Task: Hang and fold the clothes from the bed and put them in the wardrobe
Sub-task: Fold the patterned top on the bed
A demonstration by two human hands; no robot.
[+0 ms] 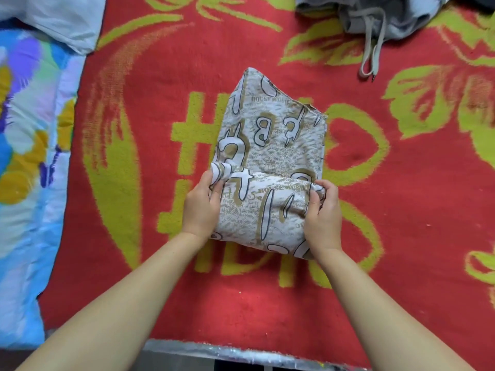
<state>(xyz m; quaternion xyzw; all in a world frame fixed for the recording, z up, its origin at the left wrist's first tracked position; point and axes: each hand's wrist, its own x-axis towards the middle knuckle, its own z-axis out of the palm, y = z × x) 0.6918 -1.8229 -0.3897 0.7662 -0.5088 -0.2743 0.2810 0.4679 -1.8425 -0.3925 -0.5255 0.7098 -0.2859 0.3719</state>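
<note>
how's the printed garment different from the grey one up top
The printed garment is cream with tan lettering; the grey garment is plain with a drawstring. The printed one is partly folded and gripped by the left hand and right hand; the grey one lies crumpled and untouched. Both rest on the red blanket.

Single head view, looking steeply down, close over red blanket (166, 145); forearms enter from bottom.

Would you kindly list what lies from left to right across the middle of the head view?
Floral quilt → left hand → printed garment → right hand, all on the red blanket.
</note>
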